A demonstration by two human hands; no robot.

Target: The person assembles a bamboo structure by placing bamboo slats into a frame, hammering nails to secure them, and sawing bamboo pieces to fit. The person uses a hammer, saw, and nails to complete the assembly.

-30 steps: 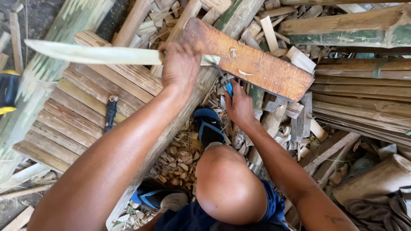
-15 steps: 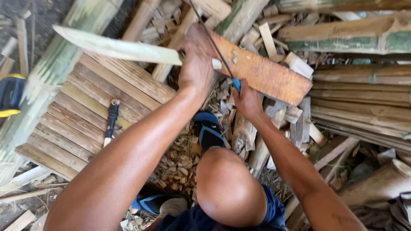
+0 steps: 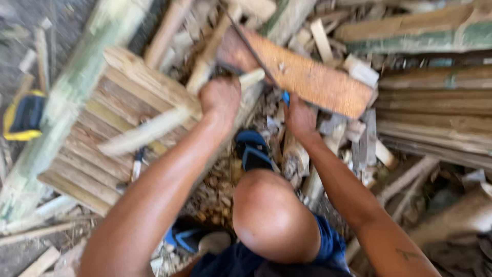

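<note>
- Pale bamboo, a long split strip [image 3: 154, 128], sits in the left hand [image 3: 220, 97], whose fingers are wrapped tight around its upper part; the strip slants down to the left across a bundle of bamboo slats [image 3: 102, 149], and its outline is smeared by blur.
- The right hand [image 3: 300, 118] is closed on a blue handle [image 3: 285, 97]; a thin dark blade [image 3: 248, 43] runs up and left from it, probably a knife, though the blur makes that uncertain.
- Just behind both hands lies a reddish-brown wooden board [image 3: 312, 79], tilted down to the right.
- Below the hands, a bare knee [image 3: 271, 215] fills the middle, with a blue sandal [image 3: 253, 151] on the chip-strewn ground between the forearms.
- A thick green bamboo pole [image 3: 66, 102] lies left of the slats, and a yellow and black object [image 3: 23, 115] lies at the far left.
- Stacked bamboo poles [image 3: 435, 97] lie on the right.
</note>
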